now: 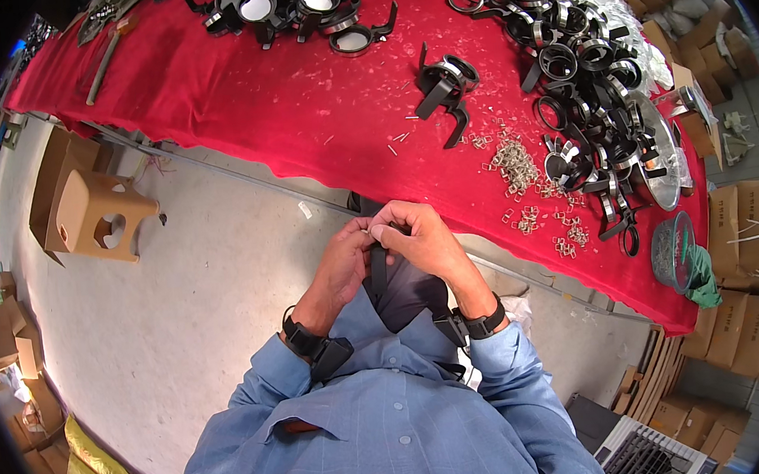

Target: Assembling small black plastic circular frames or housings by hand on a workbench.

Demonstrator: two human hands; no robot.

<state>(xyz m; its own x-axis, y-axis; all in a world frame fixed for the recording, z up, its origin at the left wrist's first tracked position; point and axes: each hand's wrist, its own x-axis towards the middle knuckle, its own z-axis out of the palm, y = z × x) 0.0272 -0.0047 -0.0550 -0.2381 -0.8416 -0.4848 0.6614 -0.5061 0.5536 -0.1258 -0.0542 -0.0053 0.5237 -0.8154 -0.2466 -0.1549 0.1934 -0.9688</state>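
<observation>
My left hand [345, 260] and my right hand [422, 240] meet over my lap, just off the table's near edge. Between their pinched fingers is a black plastic handle piece [378, 275], its flat strip hanging down below the fingertips. The rest of that piece is hidden by my hands, and any small part at the fingertips is too little to make out. Beyond them on the red cloth [298, 127] lie two or so black ringed handle parts [446, 87]. Small metal wire clips [515, 166] are heaped to the right, with several thin pins [398, 139] nearby.
Many black ringed handle parts [578, 84] are piled at the right, others [318, 3] at the far edge. A clear tub [672, 255] stands at the right corner. A hammer-like tool [103, 70] lies far left. On the floor are a tan stool [93, 208] and cardboard boxes [740, 228].
</observation>
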